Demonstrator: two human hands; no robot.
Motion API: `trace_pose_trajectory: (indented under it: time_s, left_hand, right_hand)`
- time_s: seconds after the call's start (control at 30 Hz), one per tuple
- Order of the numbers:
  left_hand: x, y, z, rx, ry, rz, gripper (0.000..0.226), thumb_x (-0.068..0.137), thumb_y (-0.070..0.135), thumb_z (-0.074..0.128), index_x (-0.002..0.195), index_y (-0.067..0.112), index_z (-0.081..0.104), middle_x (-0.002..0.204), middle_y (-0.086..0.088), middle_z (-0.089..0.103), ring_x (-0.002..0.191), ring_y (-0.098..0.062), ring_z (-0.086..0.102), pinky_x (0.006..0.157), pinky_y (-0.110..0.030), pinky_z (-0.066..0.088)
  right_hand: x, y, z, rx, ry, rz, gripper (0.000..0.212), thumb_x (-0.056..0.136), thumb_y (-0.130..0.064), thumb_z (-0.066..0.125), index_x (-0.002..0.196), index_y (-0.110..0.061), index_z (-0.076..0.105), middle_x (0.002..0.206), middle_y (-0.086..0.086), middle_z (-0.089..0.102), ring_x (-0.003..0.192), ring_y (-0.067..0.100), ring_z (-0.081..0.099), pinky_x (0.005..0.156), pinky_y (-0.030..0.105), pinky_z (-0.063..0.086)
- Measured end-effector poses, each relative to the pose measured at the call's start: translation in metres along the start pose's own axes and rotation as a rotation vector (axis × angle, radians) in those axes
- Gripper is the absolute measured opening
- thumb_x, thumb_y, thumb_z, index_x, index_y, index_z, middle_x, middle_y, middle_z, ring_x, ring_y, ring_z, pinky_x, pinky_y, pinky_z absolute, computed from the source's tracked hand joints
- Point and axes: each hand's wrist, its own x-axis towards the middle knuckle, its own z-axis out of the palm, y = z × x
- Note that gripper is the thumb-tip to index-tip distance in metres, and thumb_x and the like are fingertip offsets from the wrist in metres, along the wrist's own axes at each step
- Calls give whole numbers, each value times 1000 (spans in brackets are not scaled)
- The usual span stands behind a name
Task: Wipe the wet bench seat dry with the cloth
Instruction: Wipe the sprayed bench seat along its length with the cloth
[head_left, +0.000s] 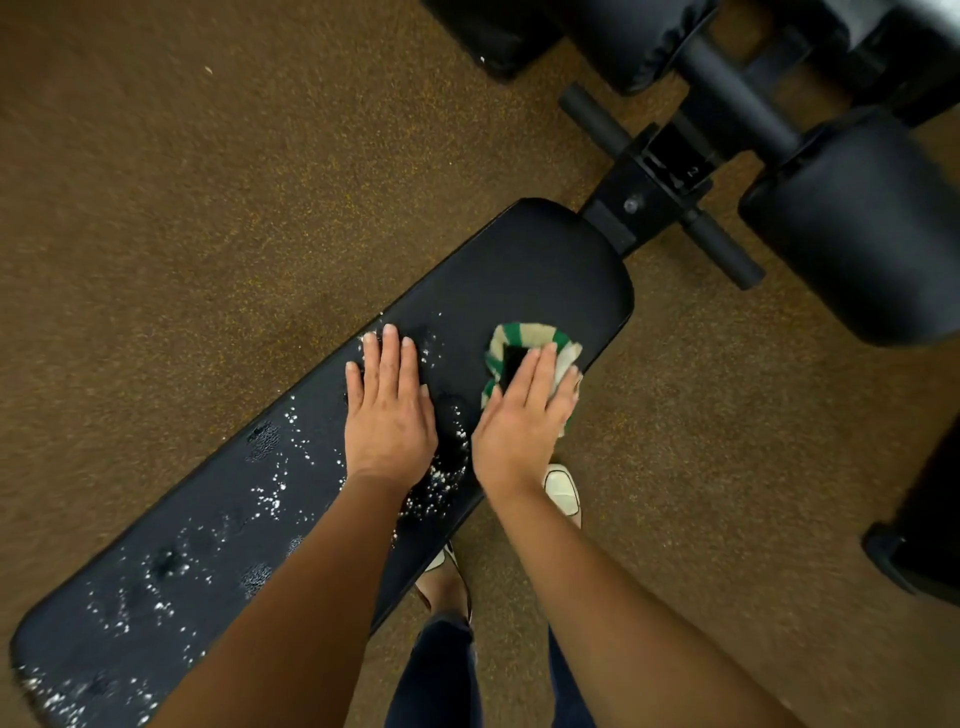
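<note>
- Bench seat, long, black and padded, runs slantwise from the lower left corner toward the upper right, over a brown speckled floor.
- White-glinting water droplets are scattered over the seat from its near end up to the strip between the two hands, with more beside the left fingertips.
- A crumpled green-and-cream striped cloth lies on the seat's far half, close to the right long edge and just short of the rounded end.
- The right hand rests palm-down on the cloth with fingers stretched out nearly straight and close together. It presses the cloth to the padding rather than gripping it, and the cloth bunches out ahead of the fingertips.
- The left hand lies flat on the wet padding beside the cloth, near the seat's left edge. Its fingers are straight and slightly spread, and it holds nothing.
- Beyond the seat's far end a black metal frame carries thick black foam rollers.
- Cream shoes stand on the floor just beside the seat's right edge, below the right wrist.
</note>
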Motion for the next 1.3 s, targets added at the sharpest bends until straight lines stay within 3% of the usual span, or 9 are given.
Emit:
trace_pose_trajectory:
  time_s: [0.1, 0.3, 0.43, 0.57, 0.7, 0.87, 1.03, 1.17, 1.3]
  left_hand:
    - [0, -4, -1, 6, -1, 29, 58, 98, 31, 16, 150, 4, 14, 159, -13, 4, 146, -27, -5, 119, -46, 2]
    - [-7, -13, -3, 13, -15, 74, 59, 99, 33, 16, 150, 5, 12, 159, -12, 2, 146, -27, -10, 118, -46, 0]
    - [-7, -18, -3, 37, -24, 88, 60, 98, 34, 13, 150, 5, 13, 159, -11, 3, 146, -26, -10, 118, -47, 1]
    - [-7, -19, -3, 31, -12, 102, 59, 98, 33, 16, 150, 5, 13, 159, -11, 4, 146, -26, -9, 118, -46, 0]
    - [-9, -18, -1, 25, -9, 94, 59, 99, 32, 16, 150, 4, 12, 159, -11, 3, 146, -26, -9, 118, -46, 0]
    - [-7, -17, -1, 25, -7, 89, 59, 98, 32, 16, 149, 4, 14, 159, -13, 6, 146, -26, -6, 118, -48, 3]
    - [-8, -18, -1, 25, -1, 98, 59, 98, 33, 15, 149, 4, 13, 159, -13, 6, 146, -27, -5, 118, -48, 4]
    - [-9, -18, 0, 23, 7, 100, 59, 98, 32, 16, 149, 3, 13, 159, -13, 7, 146, -27, -5, 118, -48, 4]
    - [-8, -19, 0, 24, -14, 102, 59, 98, 33, 15, 150, 4, 13, 159, -12, 6, 147, -27, -5, 118, -47, 3]
  right_hand:
    - [-3, 5, 4, 9, -17, -44, 60, 94, -29, 29, 147, 0, 30, 156, 16, 24, 141, 47, 17, 114, 56, 15]
    - [39, 6, 3, 195, 182, 278, 59, 97, -27, 33, 143, 10, 31, 152, 27, 26, 131, 46, 30, 104, 53, 36]
    - [-29, -8, 11, 400, 35, 317, 62, 98, -16, 44, 146, 11, 16, 149, 36, 20, 134, 49, 29, 108, 48, 35]
    - [19, 4, -4, 578, 60, 432, 65, 100, -20, 38, 150, 2, 3, 147, 30, 25, 128, 44, 40, 103, 47, 41]
    - [40, 1, -23, 585, 62, 643, 60, 103, -26, 33, 153, -5, 6, 141, 22, 36, 116, 38, 49, 90, 37, 40]
    - [-46, -30, -14, 621, -10, 587, 60, 101, -19, 39, 150, 0, 11, 137, 26, 38, 110, 41, 54, 85, 34, 45]
    - [18, -8, -25, 640, 57, 643, 54, 103, -18, 36, 150, 0, 16, 145, 24, 35, 124, 38, 44, 91, 28, 31]
    - [9, -12, -21, 592, 59, 593, 59, 102, -23, 37, 151, -2, 11, 134, 23, 40, 107, 39, 53, 79, 31, 40]
    - [-51, -24, -13, 627, -37, 505, 63, 101, -18, 40, 150, 3, 7, 132, 28, 40, 106, 39, 53, 76, 13, 34]
